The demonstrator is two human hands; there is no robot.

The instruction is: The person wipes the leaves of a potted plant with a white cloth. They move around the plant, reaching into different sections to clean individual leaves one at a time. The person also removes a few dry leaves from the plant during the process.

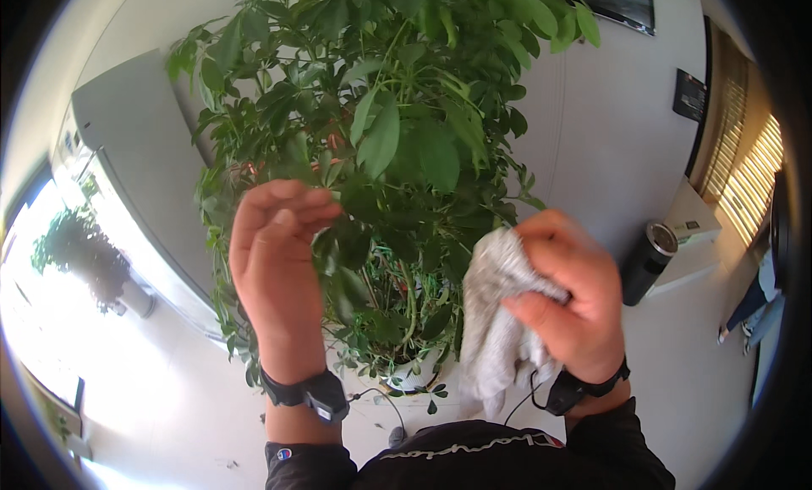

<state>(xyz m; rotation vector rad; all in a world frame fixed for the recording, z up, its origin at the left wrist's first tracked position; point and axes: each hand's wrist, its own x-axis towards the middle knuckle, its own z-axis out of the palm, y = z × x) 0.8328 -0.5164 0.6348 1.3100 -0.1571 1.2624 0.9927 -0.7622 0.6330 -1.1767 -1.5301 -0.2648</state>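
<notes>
A tall, leafy potted umbrella plant (406,134) stands right in front of me, its white pot (411,379) low down between my forearms. My left hand (282,236) is raised at the left side of the foliage, with its fingers curled towards the leaves; whether a leaf lies between the fingertips cannot be told. In my right hand (571,287), at the right of the plant, is a crumpled grey-white cloth (498,325), pinched between thumb and fingers and hanging down. Both wrists wear black bands with small cabled devices.
A grey cabinet (139,153) rises at the left, with another potted plant (82,255) by a bright window beyond. To the right stand a black cylindrical bin (648,261) and a white box (691,220). Part of a person (755,306) shows at the far right edge.
</notes>
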